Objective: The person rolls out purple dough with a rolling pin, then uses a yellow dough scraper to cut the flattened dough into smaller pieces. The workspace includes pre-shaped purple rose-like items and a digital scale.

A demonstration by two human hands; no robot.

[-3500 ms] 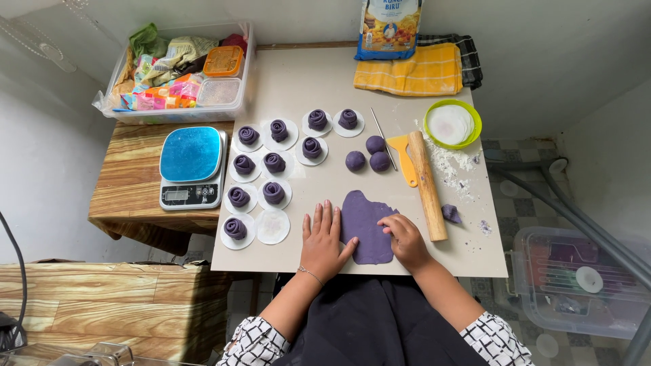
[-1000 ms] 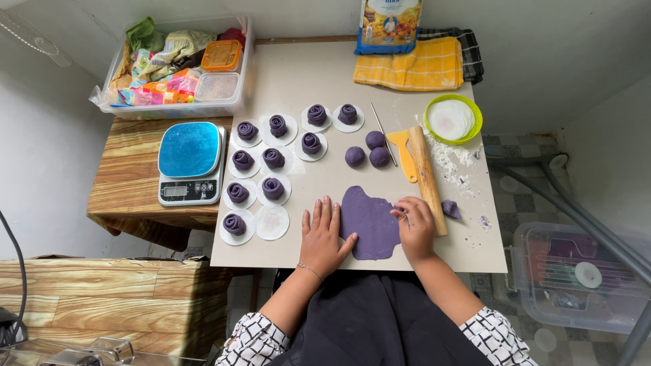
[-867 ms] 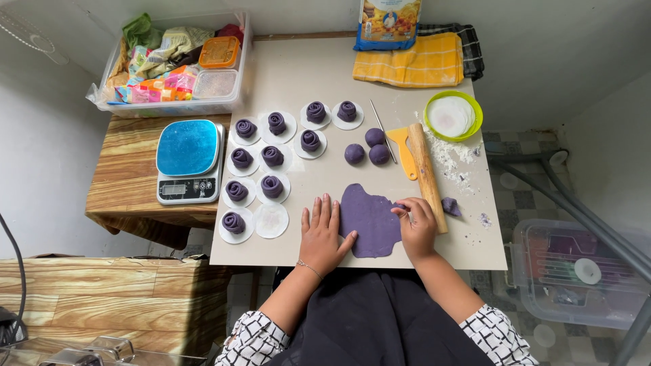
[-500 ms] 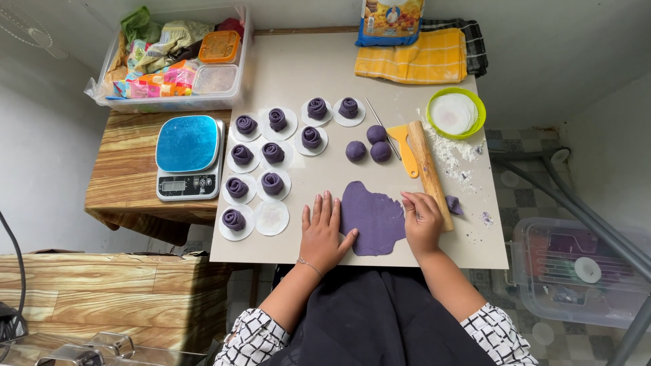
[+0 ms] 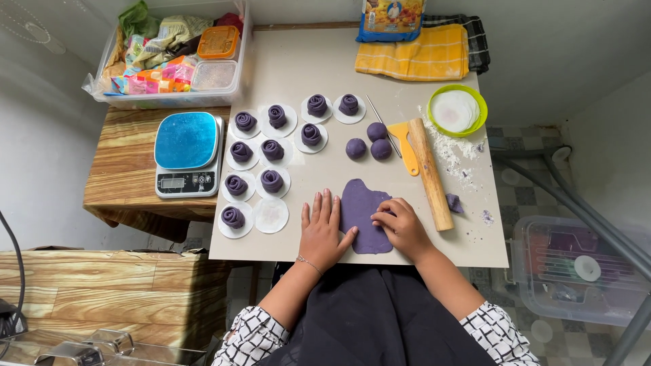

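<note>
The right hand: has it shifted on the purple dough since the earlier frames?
Yes. The right hand has come back left, away from the rolling pin, onto the dough sheet.

A blue-and-orange printed bag (image 5: 391,17) is stood at the tabletop's (image 5: 319,64) far edge; colourful wrappers (image 5: 152,74) are heaped in the clear plastic bin (image 5: 169,98).

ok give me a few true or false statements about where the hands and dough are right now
1. The left hand lies flat beside the flattened purple dough. True.
2. The right hand grips the rolling pin. False: it rests on the dough; the pin lies apart, to its right.
3. Three plain dough balls sit above the flattened piece. True.
4. The kitchen scale carries a dough ball. False: its blue platform is bare.
5. One paper round near the left hand has no dough rose on it. True.
</note>
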